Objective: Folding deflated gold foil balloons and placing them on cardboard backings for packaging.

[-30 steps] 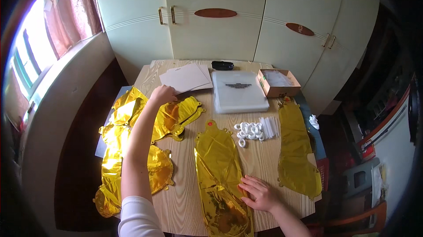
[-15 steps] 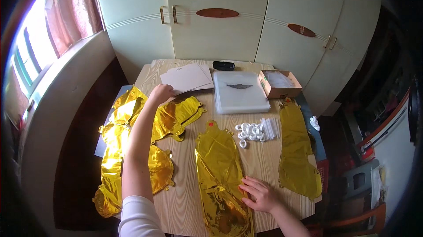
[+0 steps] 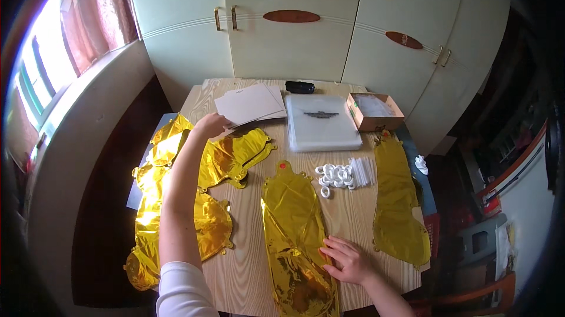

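My left hand reaches to the far left, by the near corner of a stack of pale card sheets. Its fingers are bent and closed; what they hold, if anything, is hidden. Beneath and beside that arm lie several flat gold foil balloons, crumpled and shiny. At the near middle, a long flat gold foil balloon with a red dot on its top tab lies lengthwise. My right hand rests on its right edge, fingers spread and open.
White rings and clear thin tubes lie right of centre. Behind them are a stack of clear plastic bags, a small cardboard box and a black pouch. Another gold foil balloon lies along the right edge.
My left hand has shifted slightly left and its forearm has swung a little left. My right hand stays in place on the middle foil balloon.
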{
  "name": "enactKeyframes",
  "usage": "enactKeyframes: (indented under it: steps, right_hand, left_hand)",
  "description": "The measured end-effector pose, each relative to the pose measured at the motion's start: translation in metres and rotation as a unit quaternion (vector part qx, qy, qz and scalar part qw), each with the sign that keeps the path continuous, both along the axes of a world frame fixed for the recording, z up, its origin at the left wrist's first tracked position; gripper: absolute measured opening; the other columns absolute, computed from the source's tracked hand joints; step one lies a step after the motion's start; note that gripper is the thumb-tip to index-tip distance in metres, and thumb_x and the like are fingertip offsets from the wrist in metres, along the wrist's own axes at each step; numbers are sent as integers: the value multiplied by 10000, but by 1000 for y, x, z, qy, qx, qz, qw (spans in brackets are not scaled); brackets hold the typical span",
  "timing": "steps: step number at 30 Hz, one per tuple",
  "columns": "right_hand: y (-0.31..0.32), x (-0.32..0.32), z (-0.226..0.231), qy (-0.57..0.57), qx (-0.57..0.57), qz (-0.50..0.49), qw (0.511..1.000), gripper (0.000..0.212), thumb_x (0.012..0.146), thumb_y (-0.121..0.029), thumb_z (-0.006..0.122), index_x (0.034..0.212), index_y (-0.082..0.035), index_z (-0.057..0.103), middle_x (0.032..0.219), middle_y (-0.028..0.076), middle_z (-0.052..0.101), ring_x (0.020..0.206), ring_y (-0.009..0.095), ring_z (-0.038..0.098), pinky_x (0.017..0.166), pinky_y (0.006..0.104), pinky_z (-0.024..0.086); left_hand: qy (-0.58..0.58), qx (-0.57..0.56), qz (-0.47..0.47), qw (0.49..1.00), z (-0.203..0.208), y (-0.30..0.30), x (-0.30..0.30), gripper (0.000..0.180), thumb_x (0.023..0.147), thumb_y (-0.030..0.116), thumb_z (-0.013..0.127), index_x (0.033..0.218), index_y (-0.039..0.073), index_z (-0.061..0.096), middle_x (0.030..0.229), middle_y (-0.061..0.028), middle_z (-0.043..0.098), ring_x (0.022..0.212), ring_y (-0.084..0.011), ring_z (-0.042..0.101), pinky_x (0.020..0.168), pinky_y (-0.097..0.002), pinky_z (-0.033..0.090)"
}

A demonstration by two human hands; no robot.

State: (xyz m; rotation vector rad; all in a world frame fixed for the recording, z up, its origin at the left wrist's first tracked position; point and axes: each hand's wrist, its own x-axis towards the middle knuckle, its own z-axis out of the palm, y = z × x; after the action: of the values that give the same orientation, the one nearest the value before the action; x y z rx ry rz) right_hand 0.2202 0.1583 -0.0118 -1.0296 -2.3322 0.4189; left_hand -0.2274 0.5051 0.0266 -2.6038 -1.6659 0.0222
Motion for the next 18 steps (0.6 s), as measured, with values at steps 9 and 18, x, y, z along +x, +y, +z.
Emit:
enactKeyframes:
  steps: [9,18]
  right_hand:
    - [0,2,-4,-4,-6,6,1000,389,811,-263,712,1138,-56,679,1257,144,606,1218,299,546,1037,407,441]
    - [-1,1,0,-8,3,-6,1000,352,780,-252,727,1076,-62,711,1235,139,621,1192,298,569,1021,397,457]
  left_hand:
    - [89,4,-18,996,4,1,-1,233,848,103,509,977,82,703,957,-123,701,924,-312,663,821,-412,534]
    - [-37,0,22,999,14,-6,11,209,813,219,599,872,55,714,890,-148,696,861,-321,664,771,-422,529]
